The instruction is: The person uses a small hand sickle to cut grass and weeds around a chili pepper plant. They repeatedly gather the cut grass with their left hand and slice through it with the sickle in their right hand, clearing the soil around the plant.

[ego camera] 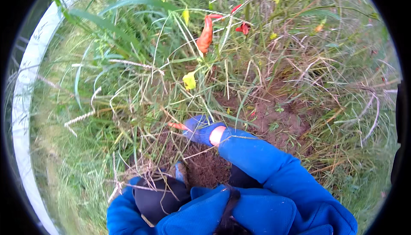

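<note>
My right hand (199, 129), in a blue knitted glove, reaches into the grass in front of my knees, a strip of skin showing at the wrist. A thin orange-red thing (178, 126) sticks out at its fingertips; what it is and whether the hand grips it cannot be told. My left sleeve (120, 207) runs behind my dark-clad knee (160, 196), and no left hand can be made out. A muddy blue-and-brown thing (179, 172), perhaps a shoe or glove, shows beside that knee. Dry grass stems (146, 174) lie over the knee.
A wrinkled red pepper (205, 37) hangs among tall grass ahead, with a smaller red pepper (244, 28) to its right. A yellow leaf (189, 81) is nearer. Bare soil (279, 122) shows at right and between my knees. A pale sheet strip (24, 106) curves along the left.
</note>
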### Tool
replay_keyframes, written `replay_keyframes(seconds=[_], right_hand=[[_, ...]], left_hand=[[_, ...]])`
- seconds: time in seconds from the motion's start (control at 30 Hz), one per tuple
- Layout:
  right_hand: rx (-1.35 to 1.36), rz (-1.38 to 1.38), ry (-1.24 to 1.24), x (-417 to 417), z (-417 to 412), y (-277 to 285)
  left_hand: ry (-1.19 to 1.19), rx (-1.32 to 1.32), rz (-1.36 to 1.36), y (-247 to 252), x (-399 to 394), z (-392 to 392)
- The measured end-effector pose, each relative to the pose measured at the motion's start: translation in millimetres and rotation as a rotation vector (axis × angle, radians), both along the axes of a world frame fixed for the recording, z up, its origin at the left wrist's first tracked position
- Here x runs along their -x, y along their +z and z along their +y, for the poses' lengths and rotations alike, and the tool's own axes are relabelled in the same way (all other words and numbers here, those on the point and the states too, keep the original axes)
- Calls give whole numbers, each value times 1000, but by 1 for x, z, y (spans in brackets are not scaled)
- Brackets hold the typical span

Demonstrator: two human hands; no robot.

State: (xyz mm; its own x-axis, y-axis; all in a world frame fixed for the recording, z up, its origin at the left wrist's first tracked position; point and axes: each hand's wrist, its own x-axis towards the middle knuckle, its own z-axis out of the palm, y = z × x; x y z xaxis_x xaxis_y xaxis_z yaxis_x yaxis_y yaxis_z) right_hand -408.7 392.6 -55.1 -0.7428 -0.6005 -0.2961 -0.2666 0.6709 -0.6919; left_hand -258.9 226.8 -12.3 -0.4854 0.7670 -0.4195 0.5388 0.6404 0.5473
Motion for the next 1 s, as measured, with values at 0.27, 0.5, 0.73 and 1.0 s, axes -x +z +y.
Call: replay_keyframes(seconds=[0.27, 0.5, 0.73, 1.0], right_hand=[[-89, 199, -247, -26, 43, 165], [-300, -108, -564, -75, 62, 225], [-196, 40, -704, -101, 40, 231], [-43, 120, -544, -84, 1, 225]], left_hand=[[-435, -71, 438, -64, 200, 81], [-625, -45, 662, -135, 335, 180], [-687, -117, 743, -160, 376, 174], [-227, -127, 1023, -66, 462, -3]])
